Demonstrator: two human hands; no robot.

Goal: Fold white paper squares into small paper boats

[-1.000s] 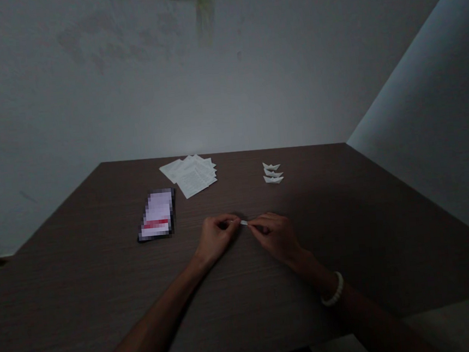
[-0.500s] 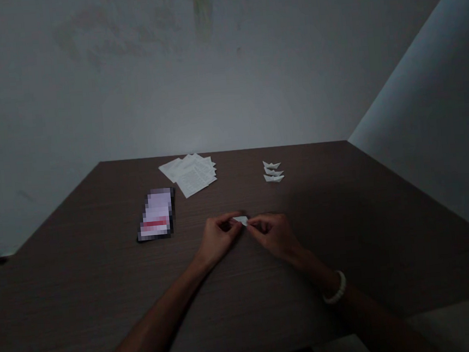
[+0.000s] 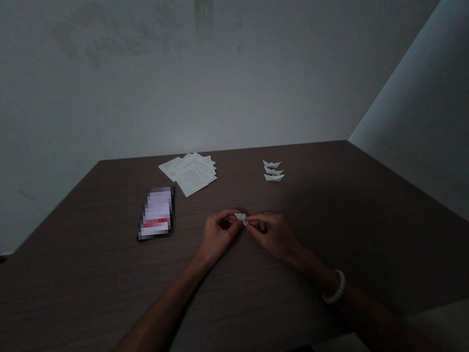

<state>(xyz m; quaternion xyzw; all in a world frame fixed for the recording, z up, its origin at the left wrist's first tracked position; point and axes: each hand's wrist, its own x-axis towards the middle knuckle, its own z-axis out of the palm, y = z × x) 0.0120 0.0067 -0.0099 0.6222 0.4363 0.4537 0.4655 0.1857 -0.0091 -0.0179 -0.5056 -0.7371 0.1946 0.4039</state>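
A small folded piece of white paper (image 3: 240, 216) is held between my two hands over the middle of the table. My left hand (image 3: 220, 233) pinches its left side between thumb and fingers. At its right edge, the thumb and forefinger of my right hand (image 3: 276, 235) grip it too. Fingertips cover part of the paper, so its full shape is hidden. Three small white paper boats (image 3: 273, 171) stand in a row, one behind another, beyond my right hand.
A fanned stack of printed paper sheets (image 3: 193, 174) lies at the back left of the brown table (image 3: 105, 297). Nearer, left of my left hand, rests a phone (image 3: 156, 213) with a blurred screen. A grey wall (image 3: 227, 94) rises behind the table's far edge.
The folded paper has turned and changed shape slightly between my fingertips, and its lower part now shows a bent fold. Both hands stay in nearly the same place.
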